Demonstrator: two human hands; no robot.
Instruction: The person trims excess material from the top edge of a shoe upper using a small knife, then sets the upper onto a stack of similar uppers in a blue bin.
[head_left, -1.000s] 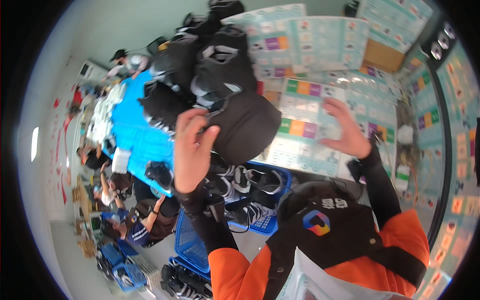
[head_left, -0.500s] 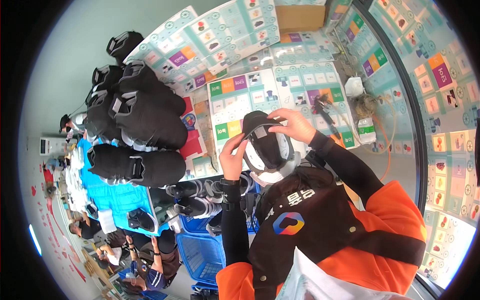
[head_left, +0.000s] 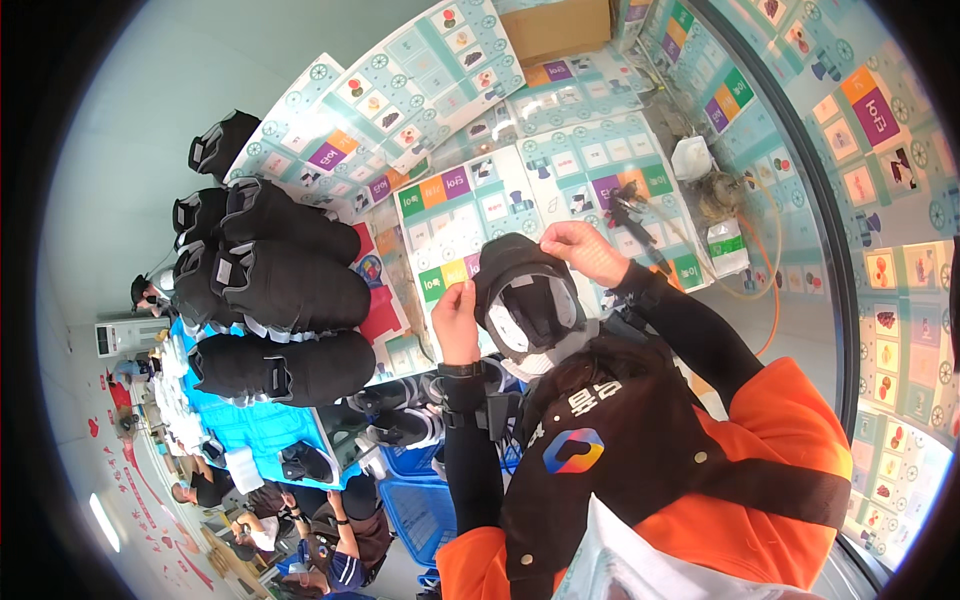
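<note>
A black fabric shoe upper [head_left: 507, 258] is in front of my body, its opening facing up and pale pieces showing inside. A pale grey piece shows under its near end. My left hand [head_left: 457, 318] pinches the left edge of the upper between thumb and fingers. On the far right edge, my right hand [head_left: 588, 252] has its fingertips closed on the fabric. The underside of the upper is hidden.
Several black shoes [head_left: 290, 285] are piled at the left, beside a blue-covered table [head_left: 250, 420]. Patterned sheets [head_left: 480, 205] cover the worktop. A black tool [head_left: 635, 225] and an orange hose [head_left: 770, 290] lie at the right. Blue baskets [head_left: 425, 510] stand below; people [head_left: 340, 545] sit beyond.
The far rim of the upper has turned outward and its opening looks wider. Both hands have spread to its sides. The whole view has shifted, with the shoe pile now lower.
</note>
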